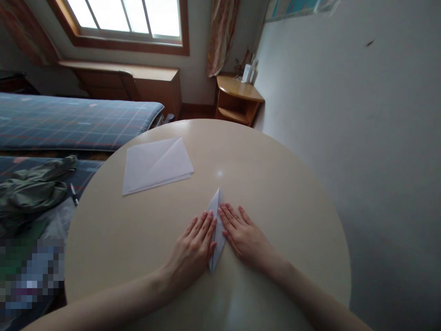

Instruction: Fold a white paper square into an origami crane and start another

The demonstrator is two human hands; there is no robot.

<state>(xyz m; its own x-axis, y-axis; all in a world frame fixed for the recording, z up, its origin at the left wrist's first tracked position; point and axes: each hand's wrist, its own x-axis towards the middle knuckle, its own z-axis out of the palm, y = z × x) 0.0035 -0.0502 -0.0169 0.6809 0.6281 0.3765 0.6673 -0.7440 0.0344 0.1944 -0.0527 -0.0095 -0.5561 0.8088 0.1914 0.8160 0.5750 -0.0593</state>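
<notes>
A sheet of white paper folded into a narrow, pointed diamond (217, 248) lies on the round cream table (275, 184). A crease or edge runs along its length, and its tips point away from me and towards me. My left hand (195, 246) rests flat on its left side, fingers stretched out. On the right side, my right hand (246, 236) presses down with extended fingers. Both hands cover part of the paper's edges. Neither hand grips anything.
White paper sheets (158, 165), the top one with a diagonal crease, lie at the table's far left. Beds with a blue plaid mattress (76, 122) and crumpled green cloth (37, 184) stand left. A white wall (361, 115) borders the right; a corner shelf (239, 89) stands behind.
</notes>
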